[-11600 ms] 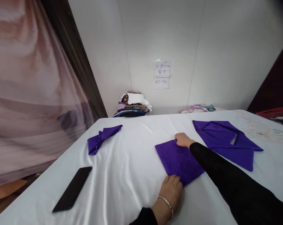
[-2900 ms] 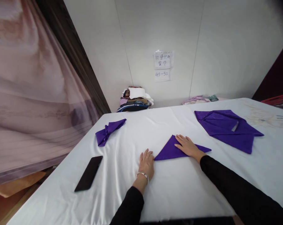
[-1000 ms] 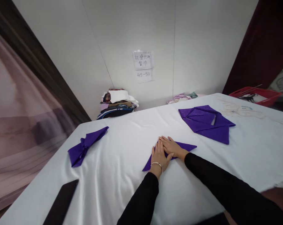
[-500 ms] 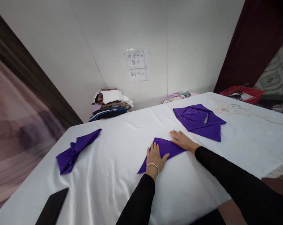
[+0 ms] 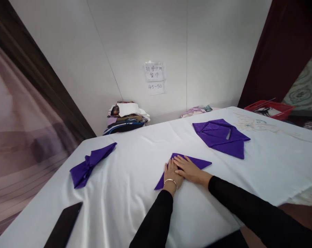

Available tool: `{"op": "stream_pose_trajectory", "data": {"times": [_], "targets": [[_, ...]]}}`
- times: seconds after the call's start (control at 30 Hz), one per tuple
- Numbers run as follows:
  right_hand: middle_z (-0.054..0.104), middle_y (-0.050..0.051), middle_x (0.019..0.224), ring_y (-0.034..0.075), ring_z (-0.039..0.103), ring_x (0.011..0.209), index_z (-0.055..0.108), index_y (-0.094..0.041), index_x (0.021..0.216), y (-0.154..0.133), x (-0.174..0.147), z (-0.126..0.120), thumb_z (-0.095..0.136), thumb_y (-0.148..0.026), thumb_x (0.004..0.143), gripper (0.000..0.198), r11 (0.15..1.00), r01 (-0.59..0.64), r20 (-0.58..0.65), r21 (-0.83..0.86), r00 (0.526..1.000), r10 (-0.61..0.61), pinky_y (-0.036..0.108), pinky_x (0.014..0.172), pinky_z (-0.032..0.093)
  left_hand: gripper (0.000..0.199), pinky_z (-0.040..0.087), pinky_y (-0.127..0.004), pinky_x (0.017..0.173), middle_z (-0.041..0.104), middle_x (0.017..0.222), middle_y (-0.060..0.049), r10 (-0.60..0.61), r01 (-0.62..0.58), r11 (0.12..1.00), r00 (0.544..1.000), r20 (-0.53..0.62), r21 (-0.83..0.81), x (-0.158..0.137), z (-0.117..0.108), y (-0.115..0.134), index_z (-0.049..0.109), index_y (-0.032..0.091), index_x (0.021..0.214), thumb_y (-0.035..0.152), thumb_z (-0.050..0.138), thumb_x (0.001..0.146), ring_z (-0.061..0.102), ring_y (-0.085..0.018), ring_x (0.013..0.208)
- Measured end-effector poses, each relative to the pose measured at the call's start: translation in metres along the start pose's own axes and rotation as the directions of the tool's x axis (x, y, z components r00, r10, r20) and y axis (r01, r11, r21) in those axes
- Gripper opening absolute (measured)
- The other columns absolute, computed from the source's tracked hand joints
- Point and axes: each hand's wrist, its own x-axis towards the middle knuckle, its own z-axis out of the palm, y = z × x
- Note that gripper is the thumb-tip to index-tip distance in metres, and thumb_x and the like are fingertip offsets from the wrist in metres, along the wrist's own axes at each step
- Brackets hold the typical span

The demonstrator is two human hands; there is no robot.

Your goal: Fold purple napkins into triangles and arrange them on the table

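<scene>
A purple cloth napkin point(image 5: 201, 163), folded into a flat triangle, lies on the white tablecloth point(image 5: 135, 151) in front of me. My left hand point(image 5: 173, 175), with a bracelet at the wrist, rests flat on its middle, fingers stretched out. Palm down, my right hand point(image 5: 190, 170) lies on the napkin too, its fingers reaching against and partly over the left hand. Both hands are open and hide the napkin's centre. Its left tip and right tip stay visible.
At the left lies a purple napkin gathered like a bow point(image 5: 90, 165). A larger folded purple napkin point(image 5: 223, 137) is at the back right. A dark flat object point(image 5: 64, 224) sits near the front left. Stacked clothes point(image 5: 127, 119) and a red basket point(image 5: 282, 109) stand beyond the table.
My right hand has slid left from the napkin's right part to beside my left hand, uncovering the right tip. The left hand stays on the napkin. The view has shifted slightly.
</scene>
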Motion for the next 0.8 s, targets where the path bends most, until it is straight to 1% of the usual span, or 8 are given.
{"op": "stream_pose_trajectory", "data": {"times": [0.03, 0.1, 0.27, 0.37, 0.47, 0.57, 0.67, 0.8], "targets": [[0.023, 0.005, 0.147, 0.021, 0.013, 0.136, 0.021, -0.023, 0.142, -0.006, 0.002, 0.003, 0.026, -0.054, 0.090, 0.061, 1.000, 0.010, 0.018, 0.020, 1.000, -0.010, 0.042, 0.109, 0.006, 0.061, 0.010, -0.046, 0.110, 0.023, 0.147, -0.009, 0.004, -0.004, 1.000, 1.000, 0.003, 0.002, 0.000, 0.001, 0.000, 0.025, 0.013, 0.140, 0.039, 0.026, 0.085, 0.012, -0.024, 0.136], [0.024, 0.006, 0.147, 0.021, 0.014, 0.136, 0.020, -0.022, 0.142, -0.007, 0.004, 0.004, 0.025, -0.054, 0.090, 0.061, 0.999, -0.004, 0.039, 0.034, 0.999, 0.003, 0.042, 0.109, 0.007, 0.061, 0.011, -0.045, 0.110, 0.024, 0.147, -0.009, 0.000, 0.000, 1.000, 1.000, -0.013, -0.007, 0.001, 0.003, -0.001, 0.025, 0.013, 0.140, 0.038, 0.026, 0.085, 0.013, -0.024, 0.136], [0.026, 0.006, 0.146, 0.022, 0.016, 0.135, 0.026, -0.023, 0.141, 0.024, -0.002, -0.001, 0.024, -0.057, 0.089, 0.061, 0.998, -0.049, 0.029, -0.047, 0.998, 0.050, 0.044, 0.108, 0.009, 0.068, 0.011, -0.044, 0.111, 0.022, 0.147, -0.012, -0.017, 0.016, 0.999, 0.999, -0.030, -0.051, 0.000, 0.001, -0.001, 0.027, 0.009, 0.139, 0.051, 0.022, 0.085, 0.013, -0.023, 0.136], [0.024, 0.006, 0.147, 0.023, 0.016, 0.135, 0.026, -0.025, 0.140, 0.039, -0.009, -0.003, 0.025, -0.059, 0.088, 0.062, 0.994, -0.054, 0.013, -0.099, 0.998, 0.055, 0.046, 0.108, 0.011, 0.068, 0.011, -0.045, 0.110, 0.022, 0.147, -0.010, -0.026, 0.025, 0.998, 0.999, -0.019, -0.062, -0.005, -0.004, -0.007, 0.027, 0.011, 0.139, 0.052, 0.019, 0.086, 0.013, -0.024, 0.136], [0.025, 0.005, 0.147, 0.025, 0.018, 0.134, 0.024, -0.027, 0.141, 0.049, -0.014, -0.003, 0.026, -0.060, 0.087, 0.063, 0.989, -0.059, 0.006, -0.134, 0.998, 0.060, 0.048, 0.107, 0.013, 0.064, 0.011, -0.047, 0.110, 0.021, 0.148, -0.007, -0.089, 0.088, 0.994, 0.996, -0.011, -0.059, -0.012, -0.010, -0.021, 0.025, 0.014, 0.140, 0.050, 0.016, 0.087, 0.011, -0.024, 0.136], [0.025, 0.006, 0.147, 0.025, 0.019, 0.134, 0.021, -0.027, 0.141, 0.055, -0.016, -0.002, 0.025, -0.061, 0.087, 0.064, 0.985, -0.062, 0.005, -0.160, 0.998, 0.064, 0.050, 0.107, 0.012, 0.062, 0.010, -0.047, 0.111, 0.019, 0.148, -0.006, -0.171, 0.171, 0.984, 0.985, 0.009, -0.042, -0.024, -0.016, -0.042, 0.024, 0.014, 0.140, 0.047, 0.015, 0.089, 0.010, -0.023, 0.137], [0.025, 0.005, 0.147, 0.026, 0.019, 0.134, 0.021, -0.027, 0.142, 0.058, -0.018, -0.001, 0.024, -0.061, 0.087, 0.064, 0.982, -0.068, 0.007, -0.177, 0.998, 0.070, 0.050, 0.107, 0.013, 0.059, 0.010, -0.048, 0.110, 0.019, 0.148, -0.006, -0.236, 0.236, 0.972, 0.971, 0.026, -0.015, -0.039, -0.021, -0.064, 0.025, 0.014, 0.140, 0.044, 0.017, 0.089, 0.010, -0.023, 0.137], [0.025, 0.003, 0.147, 0.025, 0.018, 0.135, 0.022, -0.028, 0.141, 0.060, -0.021, -0.002, 0.022, -0.061, 0.087, 0.063, 0.982, -0.068, 0.006, -0.176, 0.998, 0.070, 0.048, 0.108, 0.014, 0.055, 0.010, -0.048, 0.110, 0.021, 0.148, -0.005, -0.304, 0.304, 0.952, 0.953, 0.012, -0.021, -0.062, -0.026, -0.089, 0.028, 0.017, 0.138, 0.042, 0.021, 0.090, 0.013, -0.021, 0.136]]}}
